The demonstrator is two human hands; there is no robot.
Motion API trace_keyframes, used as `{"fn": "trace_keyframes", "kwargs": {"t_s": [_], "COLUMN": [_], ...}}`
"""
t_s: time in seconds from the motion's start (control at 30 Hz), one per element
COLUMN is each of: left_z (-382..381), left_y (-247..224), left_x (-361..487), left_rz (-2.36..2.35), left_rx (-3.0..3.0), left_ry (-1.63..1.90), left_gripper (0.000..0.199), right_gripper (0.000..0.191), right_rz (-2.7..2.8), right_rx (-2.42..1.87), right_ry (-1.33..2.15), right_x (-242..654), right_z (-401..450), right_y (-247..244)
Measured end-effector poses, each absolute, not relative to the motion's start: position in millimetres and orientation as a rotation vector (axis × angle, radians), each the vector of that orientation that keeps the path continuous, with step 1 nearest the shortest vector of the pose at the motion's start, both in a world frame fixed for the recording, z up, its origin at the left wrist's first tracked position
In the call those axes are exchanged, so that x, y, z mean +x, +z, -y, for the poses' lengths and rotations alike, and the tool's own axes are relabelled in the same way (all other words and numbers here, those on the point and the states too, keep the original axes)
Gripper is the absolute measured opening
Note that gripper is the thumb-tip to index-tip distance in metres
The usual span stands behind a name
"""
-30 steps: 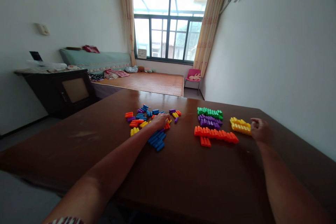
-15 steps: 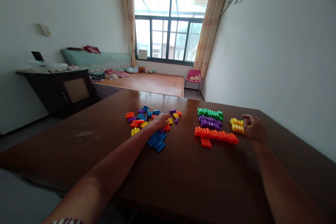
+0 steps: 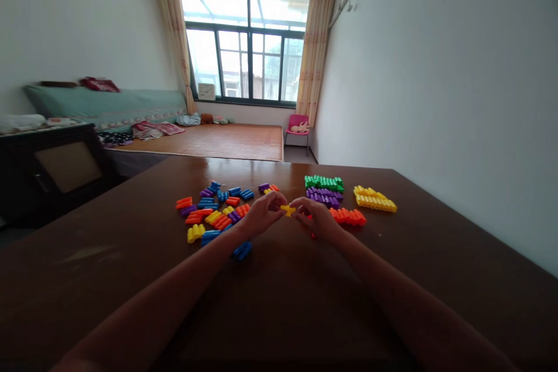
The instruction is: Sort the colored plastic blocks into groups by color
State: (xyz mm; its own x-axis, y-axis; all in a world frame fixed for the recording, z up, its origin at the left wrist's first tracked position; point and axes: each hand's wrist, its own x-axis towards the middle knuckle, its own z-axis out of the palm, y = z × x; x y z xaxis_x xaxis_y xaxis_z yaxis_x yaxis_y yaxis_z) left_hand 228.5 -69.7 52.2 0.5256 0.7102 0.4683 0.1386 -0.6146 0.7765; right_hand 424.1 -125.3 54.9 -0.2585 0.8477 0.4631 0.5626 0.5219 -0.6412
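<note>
Between my two hands is a small yellow plastic block (image 3: 288, 210), gripped from both sides above the table. My left hand (image 3: 264, 213) pinches its left end, beside the loose mixed pile. My right hand (image 3: 319, 218) has its fingers closed on the right end, partly covering the orange row (image 3: 350, 217). Behind that hand lie a purple row (image 3: 325, 196) and a green row (image 3: 323, 183) of joined blocks. A yellow row (image 3: 375, 199) rests farther right. Loose blue blocks (image 3: 208, 203) and yellow blocks (image 3: 196, 233) are among the mixed pieces at left.
The brown table (image 3: 279, 308) has its far edge near a low bed (image 3: 226, 139). A pink chair (image 3: 297, 125) stands by the right wall. At left is a dark cabinet (image 3: 47, 165).
My right hand has left the yellow row and come to the middle. My left hand has lifted a yellow block from the pile, and both hands now hold it. The camera view has turned right.
</note>
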Motion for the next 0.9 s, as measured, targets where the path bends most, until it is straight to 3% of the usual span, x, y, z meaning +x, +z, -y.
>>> {"fn": "trace_keyframes", "kwargs": {"t_s": [0.2, 0.4, 0.53, 0.77, 0.9], "left_z": [66, 41, 25, 7, -1], "left_y": [49, 48, 45, 35, 28], "left_x": [225, 195, 178, 167, 161], "left_rz": [-0.676, -0.860, -0.986, -1.071, -1.129], "left_rx": [2.038, 2.185, 2.180, 2.181, 2.196], "left_ry": [1.046, 1.138, 1.203, 1.226, 1.258], "left_gripper": [0.028, 0.028, 0.031, 0.034, 0.032], "right_gripper": [0.019, 0.048, 0.048, 0.027, 0.027], "right_rz": [1.885, 1.167, 0.882, 1.059, 1.080], "right_rx": [-1.208, -1.522, -1.724, -2.048, -2.230], "right_ry": [0.338, 0.013, -0.135, -0.238, -0.249], "right_x": [454, 617, 700, 671, 651], "right_z": [107, 80, 86, 85, 87], "right_y": [54, 40, 15, 2, 4]}}
